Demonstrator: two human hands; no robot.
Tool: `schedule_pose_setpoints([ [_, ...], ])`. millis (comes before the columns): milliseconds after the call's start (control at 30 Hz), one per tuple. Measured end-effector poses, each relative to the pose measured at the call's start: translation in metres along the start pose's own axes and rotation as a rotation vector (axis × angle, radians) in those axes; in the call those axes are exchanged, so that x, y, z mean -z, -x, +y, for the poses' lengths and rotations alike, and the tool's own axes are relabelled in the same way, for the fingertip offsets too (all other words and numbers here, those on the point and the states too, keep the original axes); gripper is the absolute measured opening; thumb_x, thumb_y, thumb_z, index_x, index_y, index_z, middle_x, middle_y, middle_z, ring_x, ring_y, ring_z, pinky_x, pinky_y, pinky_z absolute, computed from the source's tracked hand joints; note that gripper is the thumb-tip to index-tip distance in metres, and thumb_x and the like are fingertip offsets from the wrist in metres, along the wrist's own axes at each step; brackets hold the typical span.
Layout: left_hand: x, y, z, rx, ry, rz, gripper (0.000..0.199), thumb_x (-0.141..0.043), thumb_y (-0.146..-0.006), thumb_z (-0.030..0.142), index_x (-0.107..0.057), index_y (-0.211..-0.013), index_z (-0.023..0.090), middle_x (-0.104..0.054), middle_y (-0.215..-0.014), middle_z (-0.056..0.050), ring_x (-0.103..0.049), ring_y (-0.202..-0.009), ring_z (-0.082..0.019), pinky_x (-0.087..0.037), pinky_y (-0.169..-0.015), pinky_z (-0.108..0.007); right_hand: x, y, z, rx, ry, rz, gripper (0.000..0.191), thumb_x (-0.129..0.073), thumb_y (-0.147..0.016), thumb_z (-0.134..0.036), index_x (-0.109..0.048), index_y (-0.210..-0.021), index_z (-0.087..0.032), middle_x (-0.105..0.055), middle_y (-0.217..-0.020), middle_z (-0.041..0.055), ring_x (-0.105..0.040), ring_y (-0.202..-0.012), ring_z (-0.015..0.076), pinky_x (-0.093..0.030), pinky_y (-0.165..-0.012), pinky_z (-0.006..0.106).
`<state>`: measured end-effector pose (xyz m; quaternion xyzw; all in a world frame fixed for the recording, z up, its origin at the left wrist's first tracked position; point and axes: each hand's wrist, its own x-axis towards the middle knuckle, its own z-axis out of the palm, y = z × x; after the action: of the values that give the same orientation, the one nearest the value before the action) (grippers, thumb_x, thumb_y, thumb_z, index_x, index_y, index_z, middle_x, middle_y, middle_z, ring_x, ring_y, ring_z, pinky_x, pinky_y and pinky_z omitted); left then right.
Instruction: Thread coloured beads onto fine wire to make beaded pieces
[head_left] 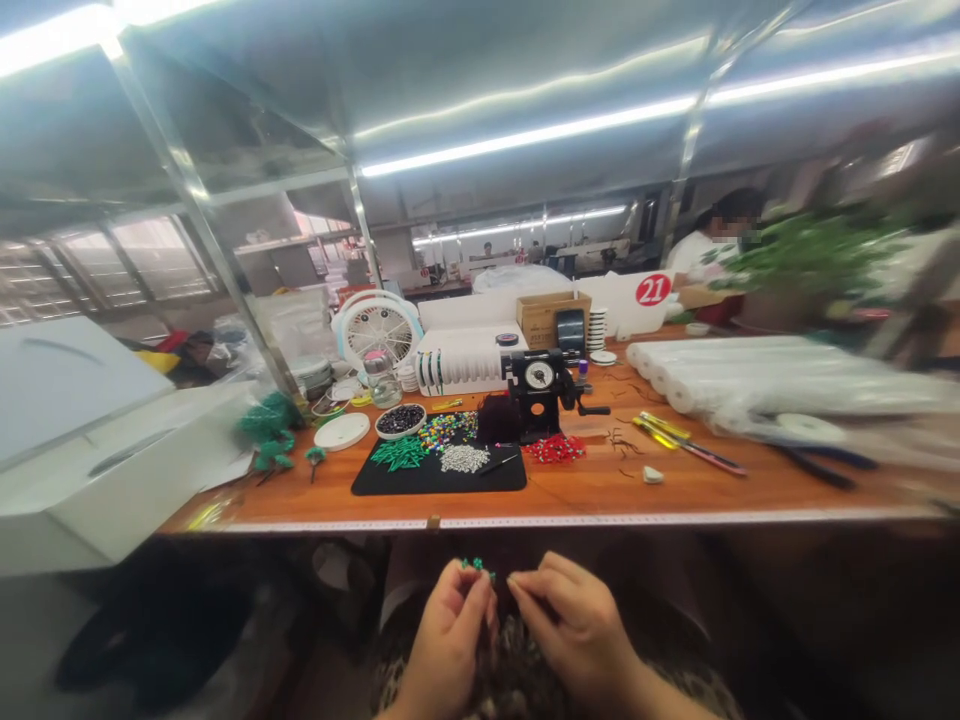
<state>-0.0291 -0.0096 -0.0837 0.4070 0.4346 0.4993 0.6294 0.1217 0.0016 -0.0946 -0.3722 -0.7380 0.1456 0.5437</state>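
Observation:
My left hand [455, 625] is closed in a pinch on small green beads [477, 566], in front of the table's near edge. Just to its right, my right hand [566, 610] has thumb and fingertips pressed together; whatever they hold is too small to make out. The two hands are a little apart. Beyond them a black mat [439, 483] bears green pointed beads [400, 454], silvery beads [464, 458] and multicoloured beads [448, 430]. Red beads [556, 448] lie at the mat's right edge.
A black hand-crank machine [537, 395] stands behind the mat. Left are a bowl of dark beads [400, 420], a white lid [342, 431] and a white box [112, 490]. Right are cutters [660, 431], pliers [817, 465] and plastic-wrapped rolls [742, 375]. A person [705, 250] sits beyond.

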Motion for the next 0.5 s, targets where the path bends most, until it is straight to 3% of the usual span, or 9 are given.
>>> schedule_pose_setpoints([
  [133, -0.003, 0.001, 0.002, -0.017, -0.129, 0.016, 0.035, -0.062, -0.076, 0.048, -0.044, -0.074, 0.018, -0.039, -0.058, 0.007, -0.032, -0.052, -0.006, -0.027, -0.05, -0.02, 0.001, -0.001, 0.003, 0.172, 0.208, 0.012, 0.022, -0.047, -0.088, -0.011, -0.068, -0.087, -0.016, -0.051, -0.06, 0.0031, -0.047, -0.056, 0.0136, -0.036, -0.051, 0.024],
  [300, 0.001, -0.002, 0.003, -0.142, -0.423, 0.013, 0.031, -0.055, -0.082, 0.047, -0.046, -0.072, 0.018, -0.041, -0.061, 0.005, -0.035, -0.057, -0.009, -0.032, -0.056, -0.022, 0.004, -0.008, -0.001, 0.291, 0.34, 0.022, 0.024, -0.042, -0.09, -0.011, -0.066, -0.092, -0.014, -0.054, -0.061, 0.0035, -0.047, -0.056, 0.0147, -0.036, -0.052, 0.026],
  [400, 0.008, -0.005, 0.005, -0.228, -0.622, -0.01, 0.029, -0.054, -0.083, 0.042, -0.048, -0.069, 0.018, -0.048, -0.065, 0.001, -0.041, -0.062, -0.013, -0.034, -0.061, -0.024, 0.003, -0.008, 0.003, 0.331, 0.362, -0.055, 0.03, -0.037, -0.091, -0.011, -0.065, -0.081, -0.015, -0.055, -0.06, 0.0043, -0.049, -0.056, 0.0149, -0.036, -0.051, 0.026],
  [500, 0.013, -0.007, 0.005, -0.224, -0.662, -0.071, 0.028, -0.059, -0.079, 0.041, -0.051, -0.066, 0.018, -0.052, -0.066, -0.001, -0.044, -0.064, -0.014, -0.034, -0.062, -0.025, -0.005, -0.004, 0.012, 0.329, 0.316, -0.161, 0.039, -0.034, -0.091, -0.014, -0.06, -0.062, -0.018, -0.053, -0.053, 0.0025, -0.047, -0.048, 0.0122, -0.031, -0.044, 0.024],
])
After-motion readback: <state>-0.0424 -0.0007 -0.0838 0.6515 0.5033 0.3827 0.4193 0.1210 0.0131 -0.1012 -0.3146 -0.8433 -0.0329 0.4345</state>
